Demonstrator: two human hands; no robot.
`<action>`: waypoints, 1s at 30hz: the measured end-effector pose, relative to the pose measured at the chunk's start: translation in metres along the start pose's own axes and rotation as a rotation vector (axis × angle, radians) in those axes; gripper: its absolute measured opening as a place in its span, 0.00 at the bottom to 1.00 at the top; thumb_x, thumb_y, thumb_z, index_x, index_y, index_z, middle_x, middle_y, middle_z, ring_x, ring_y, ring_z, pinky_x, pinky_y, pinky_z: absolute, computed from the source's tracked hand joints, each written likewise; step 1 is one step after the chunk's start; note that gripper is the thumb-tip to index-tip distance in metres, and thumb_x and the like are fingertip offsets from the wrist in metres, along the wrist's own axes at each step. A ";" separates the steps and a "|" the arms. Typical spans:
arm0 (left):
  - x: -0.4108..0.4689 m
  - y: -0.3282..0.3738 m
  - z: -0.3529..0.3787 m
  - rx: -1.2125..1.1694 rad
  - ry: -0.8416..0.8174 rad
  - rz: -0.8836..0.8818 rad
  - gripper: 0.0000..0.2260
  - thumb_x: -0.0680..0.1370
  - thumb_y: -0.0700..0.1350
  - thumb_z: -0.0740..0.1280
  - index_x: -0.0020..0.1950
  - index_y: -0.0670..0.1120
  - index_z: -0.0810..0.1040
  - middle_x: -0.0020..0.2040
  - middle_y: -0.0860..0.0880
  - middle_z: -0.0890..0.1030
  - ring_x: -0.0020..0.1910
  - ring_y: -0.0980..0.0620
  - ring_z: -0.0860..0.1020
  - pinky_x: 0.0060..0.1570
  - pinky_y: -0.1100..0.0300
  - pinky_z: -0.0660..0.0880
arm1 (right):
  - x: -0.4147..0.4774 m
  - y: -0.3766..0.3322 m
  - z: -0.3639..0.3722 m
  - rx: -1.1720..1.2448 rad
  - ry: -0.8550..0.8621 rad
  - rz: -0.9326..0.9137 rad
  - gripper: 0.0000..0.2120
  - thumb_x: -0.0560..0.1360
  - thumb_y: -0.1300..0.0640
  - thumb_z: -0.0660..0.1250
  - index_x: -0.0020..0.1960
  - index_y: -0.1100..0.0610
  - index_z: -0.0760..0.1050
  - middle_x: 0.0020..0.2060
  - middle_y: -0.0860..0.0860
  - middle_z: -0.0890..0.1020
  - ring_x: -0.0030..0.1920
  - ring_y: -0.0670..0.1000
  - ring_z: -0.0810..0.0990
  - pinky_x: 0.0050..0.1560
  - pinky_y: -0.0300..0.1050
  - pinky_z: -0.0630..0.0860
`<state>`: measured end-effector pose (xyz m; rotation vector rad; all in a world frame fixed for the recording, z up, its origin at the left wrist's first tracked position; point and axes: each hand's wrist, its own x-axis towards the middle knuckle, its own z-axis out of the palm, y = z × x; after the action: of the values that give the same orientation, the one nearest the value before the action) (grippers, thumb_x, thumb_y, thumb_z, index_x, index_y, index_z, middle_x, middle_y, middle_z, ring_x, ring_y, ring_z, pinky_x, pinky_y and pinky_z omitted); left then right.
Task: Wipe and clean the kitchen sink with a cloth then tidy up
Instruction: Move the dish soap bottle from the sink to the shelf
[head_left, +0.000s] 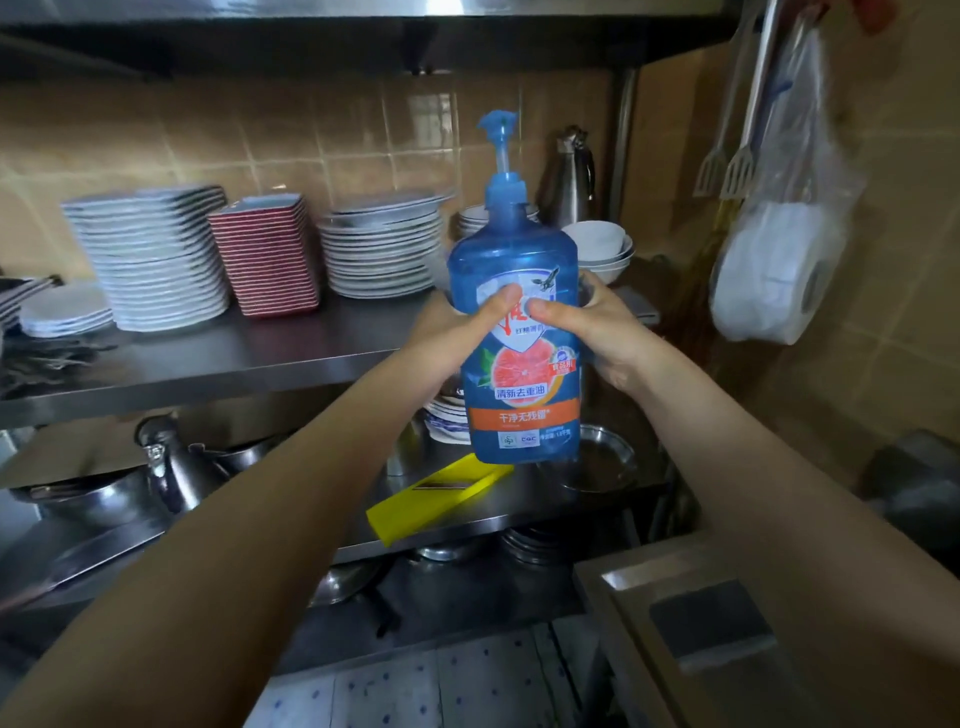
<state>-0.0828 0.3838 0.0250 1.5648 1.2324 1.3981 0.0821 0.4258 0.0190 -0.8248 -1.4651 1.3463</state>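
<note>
Two forearms (234, 545) stretched forward from the bottom edge. In open air before the steel shelf (208, 379) edge, right of the stacked plates (156, 260), the left hand (457, 332) and the right hand (602, 332) curled round the upright blue detergent bottle (519, 415), thumbs on its label.

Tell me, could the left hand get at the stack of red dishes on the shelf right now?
Probably not yet: the left hand grips the blue soap bottle, as does the right hand. Nothing blocks the way to the red dishes, so letting go should suffice.
</note>
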 end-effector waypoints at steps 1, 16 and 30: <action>0.009 -0.002 0.000 0.016 -0.003 -0.013 0.16 0.71 0.58 0.69 0.55 0.52 0.78 0.47 0.54 0.83 0.42 0.61 0.82 0.36 0.70 0.76 | 0.008 0.002 -0.002 0.002 0.008 0.000 0.40 0.57 0.52 0.77 0.65 0.57 0.66 0.56 0.56 0.80 0.51 0.55 0.82 0.52 0.53 0.79; 0.151 -0.051 -0.016 0.081 -0.161 0.058 0.20 0.71 0.58 0.69 0.58 0.51 0.78 0.51 0.51 0.83 0.48 0.55 0.82 0.48 0.61 0.78 | 0.135 0.029 -0.028 0.007 0.073 0.001 0.36 0.58 0.52 0.77 0.62 0.56 0.68 0.49 0.51 0.83 0.45 0.51 0.84 0.38 0.43 0.79; 0.296 -0.091 -0.024 0.189 -0.249 0.129 0.14 0.71 0.60 0.69 0.52 0.55 0.80 0.48 0.56 0.83 0.45 0.64 0.80 0.46 0.65 0.77 | 0.252 0.050 -0.062 0.035 0.129 -0.006 0.37 0.63 0.54 0.74 0.69 0.59 0.65 0.61 0.62 0.76 0.59 0.62 0.77 0.61 0.62 0.72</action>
<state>-0.1345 0.6895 0.0390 1.9137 1.1555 1.1472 0.0529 0.6886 0.0163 -0.8677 -1.3397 1.2862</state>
